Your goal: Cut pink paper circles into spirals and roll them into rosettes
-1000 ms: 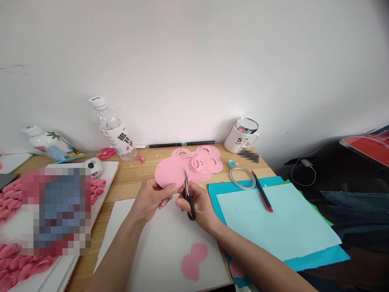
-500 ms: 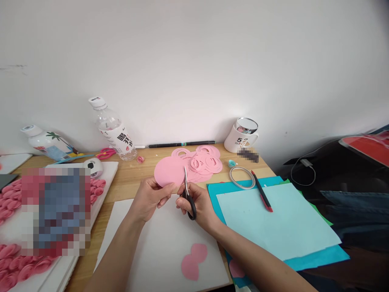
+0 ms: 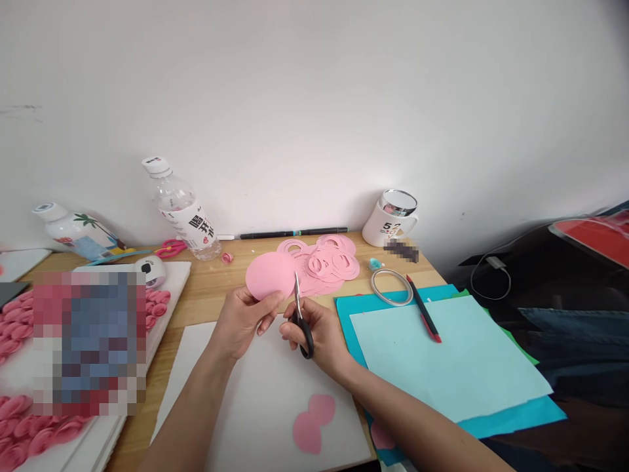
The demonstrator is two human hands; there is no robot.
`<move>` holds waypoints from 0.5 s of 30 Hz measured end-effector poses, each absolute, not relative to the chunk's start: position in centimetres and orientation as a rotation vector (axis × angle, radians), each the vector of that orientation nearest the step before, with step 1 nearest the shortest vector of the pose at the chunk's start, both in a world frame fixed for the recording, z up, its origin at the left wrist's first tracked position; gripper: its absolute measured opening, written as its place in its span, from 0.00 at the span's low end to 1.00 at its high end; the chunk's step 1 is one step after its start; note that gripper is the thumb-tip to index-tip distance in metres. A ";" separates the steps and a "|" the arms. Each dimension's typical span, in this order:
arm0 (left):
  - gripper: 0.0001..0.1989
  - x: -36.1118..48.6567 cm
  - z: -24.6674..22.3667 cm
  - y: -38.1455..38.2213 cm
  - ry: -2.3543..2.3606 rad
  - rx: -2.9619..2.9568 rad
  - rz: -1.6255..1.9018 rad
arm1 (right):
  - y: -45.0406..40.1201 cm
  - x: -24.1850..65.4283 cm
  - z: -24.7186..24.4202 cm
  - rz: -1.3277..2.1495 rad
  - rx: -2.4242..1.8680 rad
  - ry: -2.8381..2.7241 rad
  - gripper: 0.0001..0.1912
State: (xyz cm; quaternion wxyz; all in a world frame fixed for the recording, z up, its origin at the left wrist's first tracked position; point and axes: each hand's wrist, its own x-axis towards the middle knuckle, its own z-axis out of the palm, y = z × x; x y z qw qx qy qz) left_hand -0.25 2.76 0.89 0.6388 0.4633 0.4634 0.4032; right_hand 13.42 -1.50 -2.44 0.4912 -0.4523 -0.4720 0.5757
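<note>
Pink disc (image 3: 269,275) slightly farther left now

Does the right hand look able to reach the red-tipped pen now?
Probably yes: nothing visible covers the pen, but the right hand holds scissors, which it may need to put down first.

- I see the pink disc (image 3: 268,274) as smooth, matt paper.
- The scissors (image 3: 297,303) show me shiny metal blades and smooth black plastic handles.
- I make out a bench (image 3: 230,278) of pale, grained wood with a faint sheen.
- The bottle (image 3: 191,219) looks to me like clear, glossy plastic.
- I see a smooth white mug (image 3: 381,223) with a mirror-bright lid (image 3: 400,200).
- I read the pale blue sheet (image 3: 452,354) as matt paper.
- I'd call the wall (image 3: 314,118) smooth, matt.
</note>
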 end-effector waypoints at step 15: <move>0.11 -0.3 0.8 2.7 1.039 1.138 0.868 | -1.1 13.9 -2.8 1.348 -0.963 -1.171 0.19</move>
